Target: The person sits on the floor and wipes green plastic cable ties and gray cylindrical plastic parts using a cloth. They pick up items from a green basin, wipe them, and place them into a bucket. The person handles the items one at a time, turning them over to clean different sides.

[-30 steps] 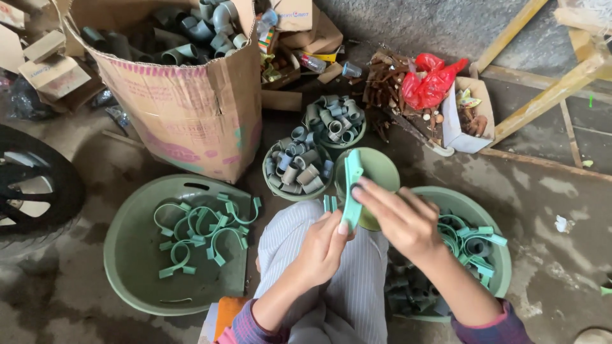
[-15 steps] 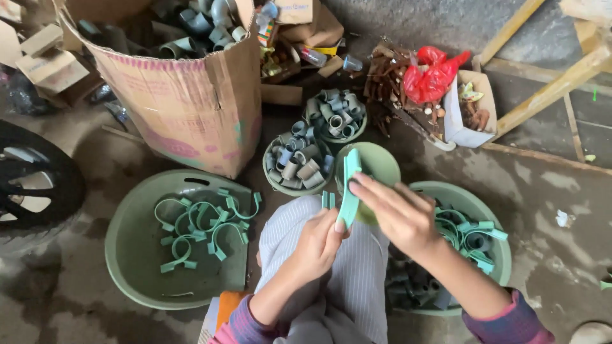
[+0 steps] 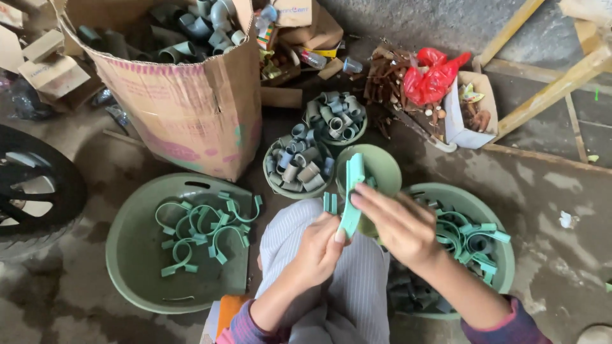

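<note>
Seated person, view straight down over striped-trousered knees. Both hands meet over the lap on one flat teal plastic clamp strip (image 3: 350,194). Its long axis runs roughly 12 to 6 o'clock, top end leaning slightly toward 1. Left hand (image 3: 319,245) is closed on the strip's lower end, thumb on top; right hand (image 3: 398,223) comes in from 4 o'clock, fingers laid along the strip's right edge and pinching it. Both hands touch it, the left gripping lower. A small teal clip piece (image 3: 329,202) stands just beside at 9 o'clock; how it is held cannot be told. Large green plastic basin of curved teal clamps (image 3: 137,280) at 9 o'clock; second green basin (image 3: 503,255) at 3 o'clock, partly hidden by the right forearm. Strip's underside hidden.
</note>
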